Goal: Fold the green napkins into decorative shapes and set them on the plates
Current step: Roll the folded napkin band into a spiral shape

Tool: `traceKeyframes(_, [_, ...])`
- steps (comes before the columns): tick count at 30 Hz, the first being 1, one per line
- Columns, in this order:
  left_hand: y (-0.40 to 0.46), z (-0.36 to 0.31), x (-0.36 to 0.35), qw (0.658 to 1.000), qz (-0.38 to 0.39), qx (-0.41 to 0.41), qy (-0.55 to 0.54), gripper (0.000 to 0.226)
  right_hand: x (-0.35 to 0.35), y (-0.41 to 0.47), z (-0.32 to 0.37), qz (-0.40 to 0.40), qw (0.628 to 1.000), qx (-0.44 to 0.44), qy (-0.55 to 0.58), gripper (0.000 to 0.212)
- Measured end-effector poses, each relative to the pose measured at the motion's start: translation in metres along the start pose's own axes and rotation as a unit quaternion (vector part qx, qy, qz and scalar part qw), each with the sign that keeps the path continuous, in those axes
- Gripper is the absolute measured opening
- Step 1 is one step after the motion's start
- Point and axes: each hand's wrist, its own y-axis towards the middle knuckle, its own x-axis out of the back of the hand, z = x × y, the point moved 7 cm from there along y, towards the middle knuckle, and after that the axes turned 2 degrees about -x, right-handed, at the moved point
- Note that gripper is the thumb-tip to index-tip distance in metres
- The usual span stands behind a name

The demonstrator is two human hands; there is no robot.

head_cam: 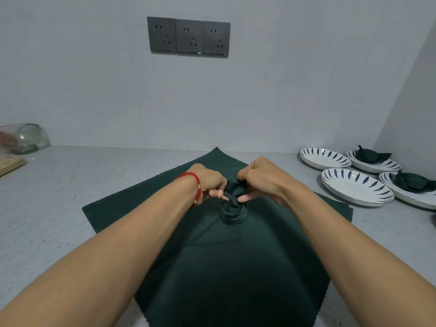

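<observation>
So the grey speckled surface is carrying one big green napkin lying flat, near corner hanging past the front edge. Four plates are sitting far right, two holding folded napkins, two bare. Left side is staying open. Left hand and right hand are both pinching a rolled napkin bud mid-cloth, fingers pressed together. Probably a separate napkin, hard to tell.

Napkin centre on counter; plates right; bowl far left.
</observation>
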Motion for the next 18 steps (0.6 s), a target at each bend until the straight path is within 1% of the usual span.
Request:
traceKeyframes(2, [0.005, 0.004, -0.009, 0.994, 0.056, 0.048, -0.084, 0.034, 0.001, 0.001, -0.003, -0.022, 1.000, -0.018, 0.009, 0.022])
traceKeyframes(4, [0.011, 0.012, -0.015, 0.975, 0.087, 0.103, -0.179, 0.032, 0.003, 0.001, -0.004, -0.036, 0.999, -0.032, 0.003, 0.040])
traceKeyframes(6, [0.017, 0.020, -0.019, 0.945, 0.089, 0.141, -0.281, 0.027, 0.004, 0.002, -0.005, -0.037, 0.999, -0.028, 0.001, 0.050])
traceKeyframes(8, [0.019, 0.028, -0.021, 0.916, 0.071, 0.157, -0.362, 0.025, 0.005, 0.002, -0.007, -0.044, 0.999, -0.014, 0.011, 0.049])
traceKeyframes(10, [0.017, 0.032, -0.023, 0.896, 0.056, 0.168, -0.408, 0.021, 0.006, 0.001, -0.011, -0.057, 0.998, -0.013, 0.014, 0.046])
traceKeyframes(11, [0.015, 0.033, -0.024, 0.893, 0.053, 0.167, -0.415, 0.019, 0.004, 0.001, -0.012, -0.059, 0.998, -0.011, 0.011, 0.042])
traceKeyframes(12, [0.014, 0.031, -0.026, 0.896, 0.054, 0.156, -0.411, 0.018, 0.003, 0.001, -0.012, -0.060, 0.998, -0.009, 0.004, 0.036])
traceKeyframes(15, [0.005, 0.018, -0.035, 0.935, 0.088, 0.107, -0.327, 0.016, 0.000, -0.001, -0.006, -0.064, 0.998, 0.012, -0.022, 0.017])
traceKeyframes(18, [0.004, 0.017, -0.044, 0.957, 0.091, 0.083, -0.263, 0.017, 0.000, 0.000, 0.000, -0.087, 0.993, 0.016, -0.083, 0.012])
